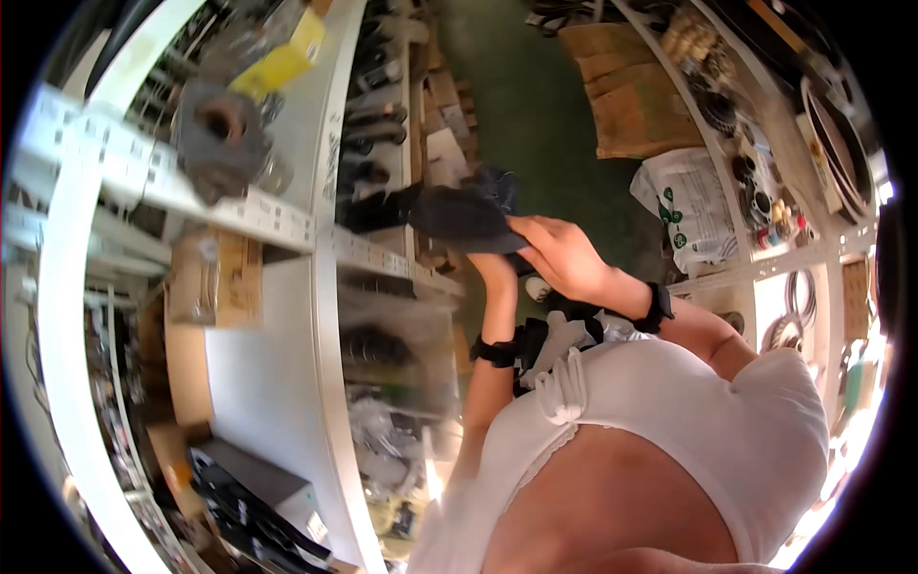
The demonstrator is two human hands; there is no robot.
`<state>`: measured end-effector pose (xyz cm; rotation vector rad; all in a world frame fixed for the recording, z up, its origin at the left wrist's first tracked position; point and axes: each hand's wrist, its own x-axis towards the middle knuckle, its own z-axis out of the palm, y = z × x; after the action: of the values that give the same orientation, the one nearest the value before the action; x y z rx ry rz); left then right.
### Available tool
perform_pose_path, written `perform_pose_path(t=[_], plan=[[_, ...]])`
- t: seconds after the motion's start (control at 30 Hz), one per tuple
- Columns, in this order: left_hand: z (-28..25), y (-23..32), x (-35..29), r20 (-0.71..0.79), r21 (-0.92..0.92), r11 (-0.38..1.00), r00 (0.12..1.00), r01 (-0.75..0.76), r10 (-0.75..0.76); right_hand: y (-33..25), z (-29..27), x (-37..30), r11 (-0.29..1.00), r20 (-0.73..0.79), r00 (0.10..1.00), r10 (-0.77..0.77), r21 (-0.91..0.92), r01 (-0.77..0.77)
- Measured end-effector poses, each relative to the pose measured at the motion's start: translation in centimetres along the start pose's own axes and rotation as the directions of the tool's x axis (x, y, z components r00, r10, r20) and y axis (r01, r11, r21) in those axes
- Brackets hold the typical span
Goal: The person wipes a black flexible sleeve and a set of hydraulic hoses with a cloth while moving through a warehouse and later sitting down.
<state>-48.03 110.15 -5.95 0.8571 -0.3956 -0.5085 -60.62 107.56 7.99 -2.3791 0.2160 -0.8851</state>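
A dark grey, flat piece with a rounded end point(464, 216) is held in front of me, level with the shelf posts; its exact kind is blurred. My right hand point(566, 258) grips its right edge, closed with the thumb and fingers pressed together. From below, my left hand point(492, 272) holds the same piece, its fingers mostly hidden under it. Behind the piece, a darker, bluish-black thing point(497, 187) shows in part; whether the two are joined I cannot tell. Black bands circle both my wrists.
At my left, a white metal rack point(330, 287) carries a grey metal casting point(218, 129), a cardboard box point(220, 277) and black parts. Dark parts line the shelf beyond my hands. On the green floor point(521, 86) lie flattened cardboard point(631, 91) and a white sack point(696, 206), beside the right-hand shelves.
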Motion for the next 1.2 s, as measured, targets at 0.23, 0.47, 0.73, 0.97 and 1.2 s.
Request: perform_pose_path(t=[0.23, 0.47, 0.73, 0.97, 1.2], plan=[[6.8, 4.9, -0.3, 0.149, 0.216, 0.975, 0.984, 0.061, -0.094, 2.3, -0.4, 0.1, 0.905, -0.061, 0.978, 0.199, 0.394, -0.16], [12.5, 1.7, 0.8, 0.311, 0.357, 0.92, 0.949, -0.161, 0.046, 9.6, -5.0, 6.2, 0.726, -0.104, 0.987, 0.122, 0.688, -0.017], [16.4, -1.0, 9.4, 0.198, 0.395, 0.897, 0.972, -0.197, 0.126, 14.5, -8.8, 5.5, 0.705, 0.079, 0.989, 0.128, 0.693, -0.147], [20.1, -4.9, 11.6, 0.477, 0.425, 0.873, 0.879, -0.24, 0.009, 20.0, -11.6, 12.0, 0.739, -0.141, 0.987, 0.071, 0.672, 0.043], [17.9, -7.5, 18.3, 0.435, 0.358, 0.908, 0.899, -0.217, 0.043, 25.2, -10.3, 14.6, 0.868, -0.076, 0.992, 0.097, 0.494, -0.047]])
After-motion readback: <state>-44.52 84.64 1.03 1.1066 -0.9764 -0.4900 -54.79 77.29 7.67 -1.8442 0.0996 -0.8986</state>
